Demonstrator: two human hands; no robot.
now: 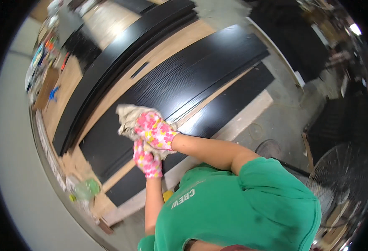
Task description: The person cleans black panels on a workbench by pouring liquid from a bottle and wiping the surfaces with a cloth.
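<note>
Both my hands wear white gloves with pink and yellow flowers. A crumpled beige rag (128, 118) is bunched under and around them, over the left part of a wide black wood-grained panel (167, 83). My right hand (155, 130) presses on the rag, its fingers curled into the cloth. Just below it, my left hand (147, 161) is closed on the rag's lower part; its fingertips are partly hidden. A narrower black board (234, 104) lies along the near side of the panel.
Beyond the panel, long black boards (121, 46) lie on the wooden worktable (196, 31). A green plastic bottle (87, 189) is at the table's left end. A blue clamp-like tool (54, 93) lies farther back. To the right stand a fan (338, 184) and dark stacked panels (292, 37).
</note>
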